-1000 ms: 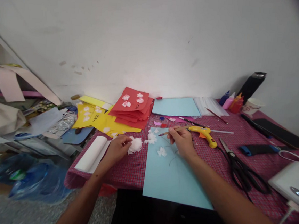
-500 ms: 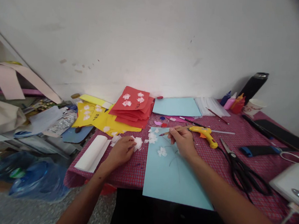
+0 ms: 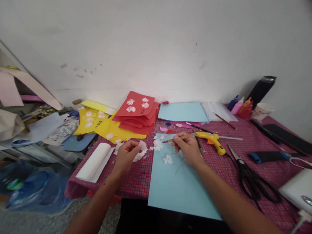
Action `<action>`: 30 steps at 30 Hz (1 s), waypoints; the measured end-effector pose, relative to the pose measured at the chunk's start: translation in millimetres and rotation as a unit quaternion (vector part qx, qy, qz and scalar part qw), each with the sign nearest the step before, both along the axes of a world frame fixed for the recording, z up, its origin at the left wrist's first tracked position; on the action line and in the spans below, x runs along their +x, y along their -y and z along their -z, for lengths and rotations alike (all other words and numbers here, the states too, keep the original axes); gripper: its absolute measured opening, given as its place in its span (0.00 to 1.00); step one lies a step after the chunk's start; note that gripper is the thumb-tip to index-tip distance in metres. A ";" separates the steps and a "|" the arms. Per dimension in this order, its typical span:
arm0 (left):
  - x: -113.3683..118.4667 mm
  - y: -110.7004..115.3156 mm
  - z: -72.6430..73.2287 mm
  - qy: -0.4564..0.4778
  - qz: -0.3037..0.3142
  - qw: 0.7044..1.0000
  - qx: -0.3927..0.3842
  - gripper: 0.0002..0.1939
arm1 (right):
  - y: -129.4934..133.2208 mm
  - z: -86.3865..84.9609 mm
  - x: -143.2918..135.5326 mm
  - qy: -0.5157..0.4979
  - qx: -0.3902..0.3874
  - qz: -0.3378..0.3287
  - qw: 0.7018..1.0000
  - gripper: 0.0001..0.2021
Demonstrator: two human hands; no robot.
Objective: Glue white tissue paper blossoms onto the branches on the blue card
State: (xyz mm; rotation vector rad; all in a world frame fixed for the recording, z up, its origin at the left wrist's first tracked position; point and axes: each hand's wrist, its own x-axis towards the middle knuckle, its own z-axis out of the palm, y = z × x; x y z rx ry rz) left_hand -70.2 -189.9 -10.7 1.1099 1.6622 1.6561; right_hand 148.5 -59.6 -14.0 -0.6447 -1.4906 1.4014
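Observation:
In my right hand (image 3: 187,147) is a thin paintbrush (image 3: 170,140), gripped like a pen. Its dark tip is over white paper petals (image 3: 157,143) at the upper left corner of a light blue sheet (image 3: 182,195). Lower on that sheet lies a white paper flower (image 3: 168,159), near thin drawn lines. Left of the sheet, my left hand (image 3: 126,156) pinches a small torn piece of white paper (image 3: 142,145) between thumb and fingers. More white scraps lie under and beside it. A folded white paper roll (image 3: 94,162) rests to its left.
Behind are red cards (image 3: 136,110), yellow cards (image 3: 111,127) and blue sheets (image 3: 183,111). Paint dabs (image 3: 168,129) lie mid-table. On the right are a yellow glue gun (image 3: 211,139), black scissors (image 3: 251,176), paint bottles (image 3: 245,107), a paper cup (image 3: 261,111) and a white device (image 3: 305,192).
My left hand has lifted slightly from the scraps with a white paper piece in its pinch. My right hand and the brush have shifted slightly left.

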 end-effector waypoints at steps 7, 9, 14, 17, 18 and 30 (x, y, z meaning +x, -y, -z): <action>47.6 -18.8 2.3 0.270 0.057 0.961 0.033 0.10 | 5.4 -4.5 1.1 -0.006 -0.014 -0.098 0.995 0.14; 51.6 -18.9 3.2 0.277 0.063 0.958 0.030 0.10 | 6.5 -5.0 0.5 -0.008 -0.015 -0.122 0.992 0.14; 52.7 -15.9 4.2 0.266 0.070 0.961 0.019 0.09 | 8.7 -6.0 -0.2 0.003 -0.015 -0.145 0.989 0.13; 53.4 -15.4 3.5 0.264 0.072 0.962 0.015 0.09 | 9.3 -6.4 -0.2 0.006 -0.015 -0.154 0.988 0.13; 53.7 -15.5 3.2 0.264 0.072 0.962 0.013 0.10 | 9.5 -6.6 -0.3 0.010 -0.012 -0.157 0.988 0.13; 52.9 -13.4 6.6 0.285 0.099 0.954 0.003 0.13 | 5.0 0.1 -3.5 0.031 -0.005 -0.127 0.991 0.14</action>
